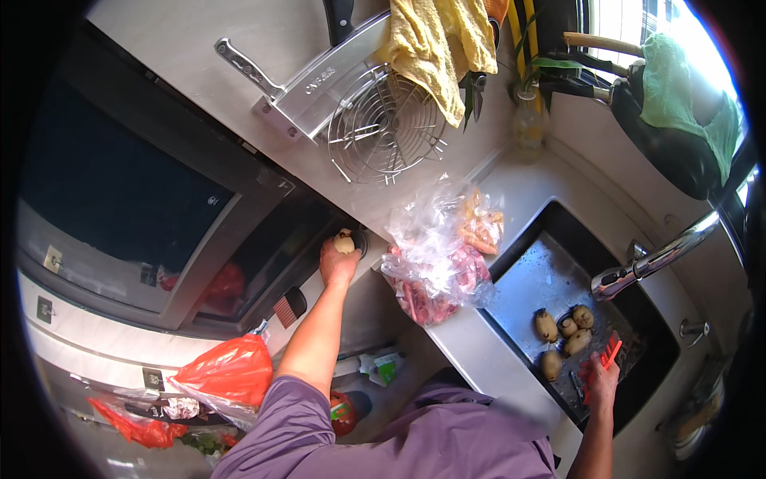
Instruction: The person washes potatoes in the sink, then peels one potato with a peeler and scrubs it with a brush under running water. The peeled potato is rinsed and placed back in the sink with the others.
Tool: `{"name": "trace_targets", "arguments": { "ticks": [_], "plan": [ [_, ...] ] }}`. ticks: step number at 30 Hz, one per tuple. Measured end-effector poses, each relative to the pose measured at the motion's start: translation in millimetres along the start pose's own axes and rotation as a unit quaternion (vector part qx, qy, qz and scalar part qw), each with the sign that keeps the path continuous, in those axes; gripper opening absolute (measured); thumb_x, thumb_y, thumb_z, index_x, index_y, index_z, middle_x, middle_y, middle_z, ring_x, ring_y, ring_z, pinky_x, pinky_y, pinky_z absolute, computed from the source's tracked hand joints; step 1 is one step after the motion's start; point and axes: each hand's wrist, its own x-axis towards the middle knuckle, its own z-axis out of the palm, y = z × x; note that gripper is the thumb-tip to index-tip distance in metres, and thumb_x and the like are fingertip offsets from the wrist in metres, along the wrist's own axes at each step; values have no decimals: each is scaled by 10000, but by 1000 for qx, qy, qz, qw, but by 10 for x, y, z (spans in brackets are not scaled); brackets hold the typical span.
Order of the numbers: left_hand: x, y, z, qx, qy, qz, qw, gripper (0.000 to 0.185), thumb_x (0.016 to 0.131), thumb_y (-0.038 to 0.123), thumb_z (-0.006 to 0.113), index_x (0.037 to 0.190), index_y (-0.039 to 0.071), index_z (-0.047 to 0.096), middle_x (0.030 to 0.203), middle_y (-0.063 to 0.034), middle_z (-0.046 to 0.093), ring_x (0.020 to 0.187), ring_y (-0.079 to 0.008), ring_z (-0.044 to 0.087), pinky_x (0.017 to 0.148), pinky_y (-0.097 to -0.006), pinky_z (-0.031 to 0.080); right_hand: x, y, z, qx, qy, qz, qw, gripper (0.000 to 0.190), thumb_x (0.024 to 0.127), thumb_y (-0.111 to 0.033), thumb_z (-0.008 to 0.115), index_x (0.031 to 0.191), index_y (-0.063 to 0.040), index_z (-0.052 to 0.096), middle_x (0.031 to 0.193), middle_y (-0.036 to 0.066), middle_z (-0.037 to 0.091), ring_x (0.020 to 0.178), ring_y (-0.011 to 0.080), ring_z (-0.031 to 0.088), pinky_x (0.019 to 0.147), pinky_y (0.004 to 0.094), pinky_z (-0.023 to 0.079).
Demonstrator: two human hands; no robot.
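Observation:
My left hand [339, 263] is closed around a pale, roundish lotus root piece [344, 242] with a dark end, beyond the counter's corner near a dark glass-fronted panel. Over the dark sink [532, 263], my right hand [600, 377] grips a red plastic tool [611, 349], probably a peeler; its exact kind is unclear. Several lotus root pieces [545, 326] lie on the sink floor to the left of that hand. A small metal-and-dark object [577, 386] rests beside the fingers.
Clear plastic bags of raw meat [428, 293] and orange-brown food [482, 221] sit between my hands. The chrome faucet [658, 257] reaches over the sink. A wire rack [386, 123], a metal knife holder [323, 78] and a yellow cloth [428, 54] stand farther back. Red plastic bags [230, 374] hang lower left.

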Motion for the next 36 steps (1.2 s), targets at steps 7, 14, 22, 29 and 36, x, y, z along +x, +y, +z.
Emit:
{"name": "trace_targets", "arguments": {
  "ticks": [7,14,22,29,36],
  "plan": [
    [102,-55,199,0,45,57,997,742,732,304,889,1351,34,582,1326,-245,640,1288,-451,591,1088,-527,507,41,62,1,-11,7,-2,1000,320,1048,-366,689,1028,-48,663,831,89,726,615,165,667,492,308,492],
    [-389,-250,6,-114,138,52,983,743,764,303,921,1365,32,580,1330,-224,633,1287,-433,591,1103,-505,487,123,249,-112,44,10,-1,999,259,1073,-320,692,1101,-68,641,802,61,715,574,131,634,458,268,428],
    [-1044,-1426,-518,-55,111,-180,976,718,718,296,941,1310,49,619,1249,-222,706,1178,-426,671,1036,-510,528,254,433,-280,60,7,-3,998,240,1062,-295,709,999,-104,579,720,28,624,558,133,577,470,279,445],
    [-739,-1773,-972,96,-64,-197,973,794,710,379,924,1356,41,609,1294,-246,733,1246,-405,689,1074,-481,546,331,293,-69,43,-68,-37,996,201,1063,-285,701,1019,-114,606,751,14,635,540,104,565,465,261,435],
    [-621,-1853,-1261,92,-126,-205,966,775,695,387,915,1333,38,650,1306,-234,738,1240,-388,703,1057,-453,556,211,206,49,-33,-49,-30,998,215,1068,-294,695,1030,-92,634,758,31,666,550,127,597,464,268,430]
  ]
}}
